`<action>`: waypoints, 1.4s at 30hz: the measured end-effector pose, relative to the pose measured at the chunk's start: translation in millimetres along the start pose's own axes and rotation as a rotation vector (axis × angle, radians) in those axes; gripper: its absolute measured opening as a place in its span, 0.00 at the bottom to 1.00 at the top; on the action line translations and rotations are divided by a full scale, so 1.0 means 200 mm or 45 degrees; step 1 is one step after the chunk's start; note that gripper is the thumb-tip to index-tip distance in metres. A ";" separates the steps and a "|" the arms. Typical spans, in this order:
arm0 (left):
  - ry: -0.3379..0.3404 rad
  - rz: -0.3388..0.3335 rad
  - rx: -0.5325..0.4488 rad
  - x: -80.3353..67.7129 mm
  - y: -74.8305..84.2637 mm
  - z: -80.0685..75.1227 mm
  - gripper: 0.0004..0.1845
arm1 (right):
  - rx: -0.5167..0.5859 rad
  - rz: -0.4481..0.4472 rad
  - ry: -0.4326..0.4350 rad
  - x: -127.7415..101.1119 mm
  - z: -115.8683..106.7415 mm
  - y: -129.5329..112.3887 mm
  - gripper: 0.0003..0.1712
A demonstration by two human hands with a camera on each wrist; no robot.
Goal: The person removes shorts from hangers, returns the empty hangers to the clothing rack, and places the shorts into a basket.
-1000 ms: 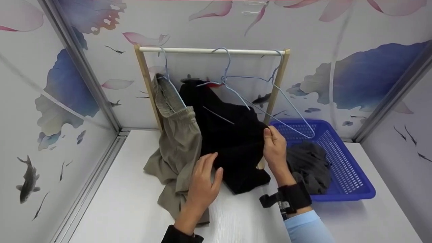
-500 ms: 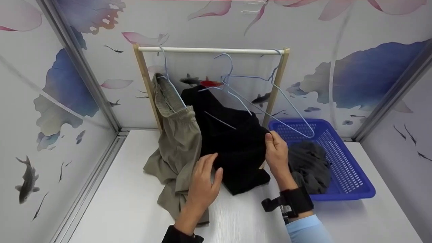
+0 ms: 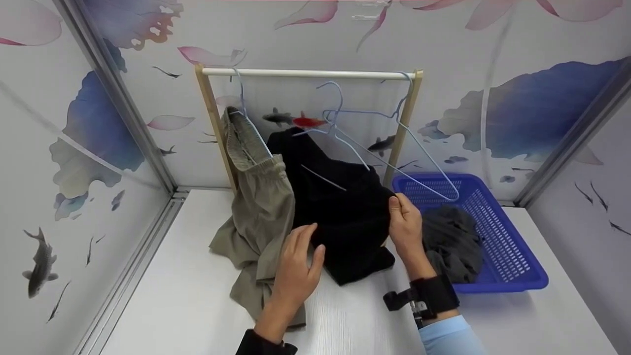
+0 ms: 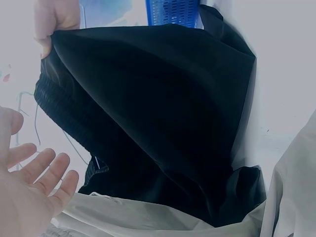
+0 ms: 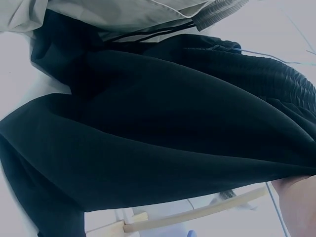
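Just right hand (image 3: 405,222) pinching black shorts' (image 3: 340,212) edge

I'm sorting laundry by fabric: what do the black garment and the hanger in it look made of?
The black garment looks like thin, matte woven cloth, possibly synthetic: it drapes in soft folds and has a ribbed elastic waistband. The hanger looks like thin wire with a pale blue coating, judging by its slender bent rod and hook.

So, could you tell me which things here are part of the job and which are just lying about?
In hand:
- black garment, pinched by the right hand
- its hanger, off the rail
- left hand, open beside the garment

Lying about:
- khaki garment
- blue basket
- grey cloth in it
- empty hanger
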State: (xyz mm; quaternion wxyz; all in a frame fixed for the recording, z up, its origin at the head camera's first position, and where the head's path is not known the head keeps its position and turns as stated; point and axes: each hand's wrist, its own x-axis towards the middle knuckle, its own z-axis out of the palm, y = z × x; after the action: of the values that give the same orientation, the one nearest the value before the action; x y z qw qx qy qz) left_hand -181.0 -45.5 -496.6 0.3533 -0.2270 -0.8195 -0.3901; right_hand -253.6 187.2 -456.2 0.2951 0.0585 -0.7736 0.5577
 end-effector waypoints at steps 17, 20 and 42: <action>-0.017 -0.041 -0.015 -0.01 0.01 0.00 0.22 | 0.009 0.052 -0.020 -0.07 -0.04 -0.18 0.20; -0.023 -0.040 -0.008 -0.01 0.01 0.00 0.22 | 0.004 0.057 -0.023 -0.08 -0.04 -0.14 0.21; -0.028 -0.049 -0.031 -0.02 0.00 0.02 0.21 | -0.004 0.166 -0.082 -0.14 -0.13 0.10 0.22</action>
State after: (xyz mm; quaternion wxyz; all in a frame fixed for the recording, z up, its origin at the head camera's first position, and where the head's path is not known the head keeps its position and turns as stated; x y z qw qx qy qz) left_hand -179.7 -43.5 -502.0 0.3338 -0.2199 -0.8228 -0.4040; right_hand -228.4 211.0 -482.7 0.2330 0.0254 -0.7858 0.5724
